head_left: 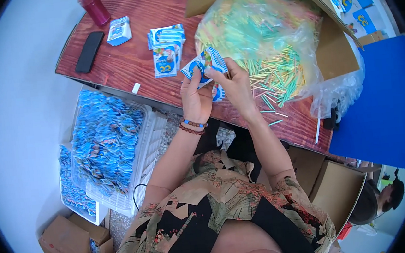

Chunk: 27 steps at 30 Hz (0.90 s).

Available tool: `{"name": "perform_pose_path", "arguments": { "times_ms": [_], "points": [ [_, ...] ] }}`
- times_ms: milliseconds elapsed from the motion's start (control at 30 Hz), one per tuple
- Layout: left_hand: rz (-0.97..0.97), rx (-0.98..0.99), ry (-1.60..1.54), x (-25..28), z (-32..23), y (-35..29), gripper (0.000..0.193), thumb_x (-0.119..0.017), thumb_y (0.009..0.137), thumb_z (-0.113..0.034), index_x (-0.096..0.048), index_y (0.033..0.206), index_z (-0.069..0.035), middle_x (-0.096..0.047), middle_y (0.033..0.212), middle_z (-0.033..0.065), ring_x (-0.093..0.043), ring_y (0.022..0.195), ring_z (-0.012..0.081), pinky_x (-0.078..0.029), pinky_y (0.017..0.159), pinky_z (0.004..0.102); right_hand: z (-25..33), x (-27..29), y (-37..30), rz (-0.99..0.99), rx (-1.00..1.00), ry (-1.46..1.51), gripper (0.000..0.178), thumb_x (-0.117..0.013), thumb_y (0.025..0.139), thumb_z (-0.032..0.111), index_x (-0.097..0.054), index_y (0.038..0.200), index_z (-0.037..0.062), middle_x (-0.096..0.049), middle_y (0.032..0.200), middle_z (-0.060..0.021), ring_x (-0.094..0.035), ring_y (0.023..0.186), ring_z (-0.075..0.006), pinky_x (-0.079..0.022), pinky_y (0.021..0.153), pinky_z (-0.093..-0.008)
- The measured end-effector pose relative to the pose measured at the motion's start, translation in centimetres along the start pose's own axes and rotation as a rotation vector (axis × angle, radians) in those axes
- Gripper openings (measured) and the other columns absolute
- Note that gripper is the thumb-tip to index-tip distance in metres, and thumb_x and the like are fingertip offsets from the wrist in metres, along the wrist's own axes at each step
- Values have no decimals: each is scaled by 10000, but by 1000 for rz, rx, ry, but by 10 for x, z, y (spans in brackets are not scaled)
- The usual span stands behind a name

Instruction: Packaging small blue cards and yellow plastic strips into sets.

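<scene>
Both hands raised over the near edge of a red-brown table (134,60). Left hand (195,100) closed on a small blue-and-white packet (203,65), thumb and fingertips pinching its lower left part. Right hand (235,85) pinching the same packet at its right edge, fingers (218,70) narrow and curled on top. Packet tilted, held clear of the table, between the two sets of fingertips. Second packet (217,92) just below the fingers, partly hidden between the palms; cannot tell whether held or lying on the table. Beaded bracelets (193,126) on the left wrist. Just beyond the right fingers, a clear bag (257,35) of thin green, yellow and pink sticks, spilling out of a cardboard box (335,47); loose sticks (273,103) on the table right of the right hand. Left of the fingers, a small stack of packets (166,48), near but apart. Farther left, one lone packet (119,31), a black phone (89,51), a dark red bottle (94,7). Below the table, left of the left forearm, white trays (144,151) heaped with blue packets.
</scene>
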<state>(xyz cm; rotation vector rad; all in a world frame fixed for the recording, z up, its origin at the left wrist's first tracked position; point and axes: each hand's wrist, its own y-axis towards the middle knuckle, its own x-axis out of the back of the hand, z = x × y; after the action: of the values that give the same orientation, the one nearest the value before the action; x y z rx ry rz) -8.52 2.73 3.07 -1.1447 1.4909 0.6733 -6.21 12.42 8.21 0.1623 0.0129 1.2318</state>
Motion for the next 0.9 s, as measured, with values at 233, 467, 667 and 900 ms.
{"name": "perform_pose_path", "arguments": {
  "times_ms": [233,467,667,900],
  "points": [
    [-254,-545,449,22,-49,6,338,-610,923,-96,-495,1231,-19,-530,1161,49,-536,1026,108,-449,864,260,-22,-27,83,350,-67,-175,303,-651,863,274,-680,996,3,-699,807,-66,-633,756,-118,-479,696,-267],
    [-201,-704,1725,59,-66,13,339,-710,791,-211,-626,1098,-94,-577,1073,124,-503,1042,321,-366,902,431,-62,-69,112,285,34,-707,454,-650,801,368,-636,1157,87,-680,1007,-184,-649,923,-343,-490,849,-421],
    [-145,-615,2050,41,-49,6,362,-758,736,-262,-626,1037,-111,-579,1048,68,-471,1081,296,-313,874,458,-40,-4,85,165,-25,-628,348,-682,813,317,-637,996,25,-689,919,-136,-665,850,-277,-502,754,-352],
    [-85,-606,1951,50,-44,14,209,-741,747,-185,-612,889,-103,-585,963,54,-491,1010,273,-300,856,414,-50,44,17,166,-12,-735,309,-722,780,261,-622,930,9,-640,897,-98,-610,736,-216,-473,674,-324]
  ]
}}
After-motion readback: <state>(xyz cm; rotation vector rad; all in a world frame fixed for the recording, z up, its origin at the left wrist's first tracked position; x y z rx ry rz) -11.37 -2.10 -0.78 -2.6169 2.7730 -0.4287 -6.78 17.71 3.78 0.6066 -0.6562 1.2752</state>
